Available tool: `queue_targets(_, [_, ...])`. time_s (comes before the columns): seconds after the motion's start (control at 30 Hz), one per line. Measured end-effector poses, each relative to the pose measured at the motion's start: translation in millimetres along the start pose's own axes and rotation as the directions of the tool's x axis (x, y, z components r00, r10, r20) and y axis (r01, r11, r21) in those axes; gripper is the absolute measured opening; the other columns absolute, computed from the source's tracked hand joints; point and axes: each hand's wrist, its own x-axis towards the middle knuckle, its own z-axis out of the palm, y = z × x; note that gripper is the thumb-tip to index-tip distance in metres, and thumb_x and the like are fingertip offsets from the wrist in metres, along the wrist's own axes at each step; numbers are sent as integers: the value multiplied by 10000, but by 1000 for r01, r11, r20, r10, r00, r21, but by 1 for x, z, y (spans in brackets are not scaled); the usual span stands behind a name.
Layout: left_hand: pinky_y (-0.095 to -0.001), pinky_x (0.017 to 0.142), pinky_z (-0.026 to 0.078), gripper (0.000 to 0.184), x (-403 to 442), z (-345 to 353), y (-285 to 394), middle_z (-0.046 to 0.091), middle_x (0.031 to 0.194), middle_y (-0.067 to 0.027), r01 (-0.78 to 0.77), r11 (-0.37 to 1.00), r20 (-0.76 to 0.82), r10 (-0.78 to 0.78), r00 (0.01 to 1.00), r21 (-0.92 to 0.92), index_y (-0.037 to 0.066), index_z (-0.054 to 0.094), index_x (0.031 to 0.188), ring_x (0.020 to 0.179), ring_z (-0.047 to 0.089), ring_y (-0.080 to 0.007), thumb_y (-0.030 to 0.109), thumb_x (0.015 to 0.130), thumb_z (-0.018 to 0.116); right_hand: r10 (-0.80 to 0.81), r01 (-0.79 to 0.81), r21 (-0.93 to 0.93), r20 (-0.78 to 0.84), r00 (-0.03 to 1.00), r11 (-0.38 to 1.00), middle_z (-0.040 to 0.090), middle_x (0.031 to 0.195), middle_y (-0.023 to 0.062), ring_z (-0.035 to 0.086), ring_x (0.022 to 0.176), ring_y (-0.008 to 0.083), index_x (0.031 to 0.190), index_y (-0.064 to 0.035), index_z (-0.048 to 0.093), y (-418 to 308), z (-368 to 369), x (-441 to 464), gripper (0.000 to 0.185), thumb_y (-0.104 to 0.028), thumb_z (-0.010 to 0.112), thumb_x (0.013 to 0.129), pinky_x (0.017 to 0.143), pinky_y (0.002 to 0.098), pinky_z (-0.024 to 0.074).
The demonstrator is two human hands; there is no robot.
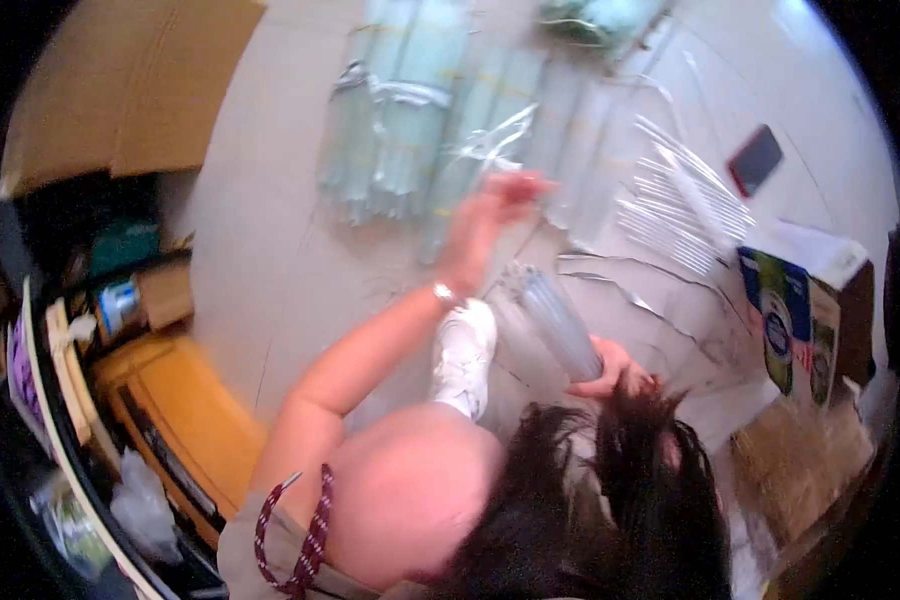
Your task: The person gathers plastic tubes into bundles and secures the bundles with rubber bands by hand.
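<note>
My right hand (610,368) is closed round the lower end of a bundle of clear tubes (560,325), which slants up and to the left above the floor. My left hand (505,205) is stretched forward at the near ends of the large bundles; motion blurs its fingers, and whether it touches anything is unclear. Large bundles of greenish clear tubes (395,135) lie ahead, tied with white strips (495,140). Loose clear tubes (680,205) are spread on the floor to the right.
A dark phone (755,160) lies on the floor at the right, near a printed box (805,310). Long thin strips (650,290) curl across the floor. Cardboard (130,85) and a cluttered shelf (180,400) stand at left. My white shoe (465,350) is between my arms.
</note>
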Motion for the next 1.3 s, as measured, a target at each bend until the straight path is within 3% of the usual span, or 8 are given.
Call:
queue_targets(0.03, [-427, 1136, 371, 615, 5, -5, -1, 565, 1418, -125, 4, 995, -169, -21, 985, -100, 48, 485, 1441, 1311, 534, -222, 509, 1034, 473, -48, 48, -7, -32, 998, 999, 663, 944, 73, 660, 745, 198, 1141, -11, 581, -6, -2, 0, 501, -142, 839, 733, 770, 350, 564])
queue_targets(0.17, [-427, 1090, 423, 699, -17, 29, -37, 600, 1344, -154, 21, 999, -6, -22, 1000, -47, 44, 464, 1418, 1246, 573, -233, 533, 940, 609, 33, -10, 167, -132, 991, 986, 662, 1091, 130, 686, 912, 223, 1277, -5, 531, -28, -3, 18, 643, -188, 846, 748, 872, 371, 550])
queue_targets(0.23, [-424, 1049, 455, 696, -31, 63, -34, 624, 1284, -143, 112, 991, 63, -108, 992, -71, 47, 453, 1393, 1194, 596, -234, 474, 891, 677, -352, 275, -265, -310, 883, 924, 626, 1228, 159, 648, 1097, 247, 1412, 17, 445, -38, 9, 35, 911, -299, 919, 701, 946, 384, 512])
queue_targets(0.33, [-416, 985, 491, 663, -12, 42, -18, 640, 1238, -111, 329, 915, 40, -329, 943, -234, 58, 434, 1354, 1133, 618, -231, 335, 835, 741, -435, 333, -410, -184, 882, 849, 597, 1280, 198, 613, 1138, 384, 1455, -48, 435, -67, 8, 37, 965, -421, 903, 698, 985, 434, 489])
queue_targets(0.4, [-385, 940, 499, 642, -3, 15, 15, 683, 957, -97, 153, 889, 47, -148, 988, -432, 10, 436, 1338, 967, 668, -233, 279, 830, 724, -415, 371, -441, -4, 910, 817, 574, 1312, 194, 597, 1155, 402, 1475, -77, 434, -91, -8, 28, 915, -422, 857, 741, 988, 427, 487])
queue_targets(0.8, [-309, 888, 481, 477, -95, -155, 122, 506, 967, 5, -75, 300, -55, 74, 996, -951, 24, 448, 1240, 879, 545, -105, 260, 909, 698, -96, 634, -689, 647, 757, 351, 657, 891, 82, 662, 861, 303, 1028, -117, 727, -129, 13, 133, 196, -185, 695, 847, 732, 420, 550])
queue_targets(1.03, [-278, 795, 519, 430, -177, -190, 138, 545, 912, -7, -392, 274, -415, -26, 910, -878, 43, 471, 1175, 802, 592, -113, 110, 853, 748, -471, 679, -663, 512, 719, 316, 648, 971, 87, 641, 966, 295, 916, -104, 704, -47, 194, 276, 132, -161, 643, 813, 796, 407, 553])
queue_targets(1.3, [-259, 787, 520, 379, -202, -205, 130, 544, 916, 1, -405, 252, -433, -67, 899, -879, 48, 489, 1155, 805, 582, -99, 187, 891, 722, -467, 530, -816, 385, 796, 230, 623, 1020, 85, 569, 1076, 274, 841, -112, 717, 9, 238, 328, 133, -205, 720, 747, 873, 413, 487])
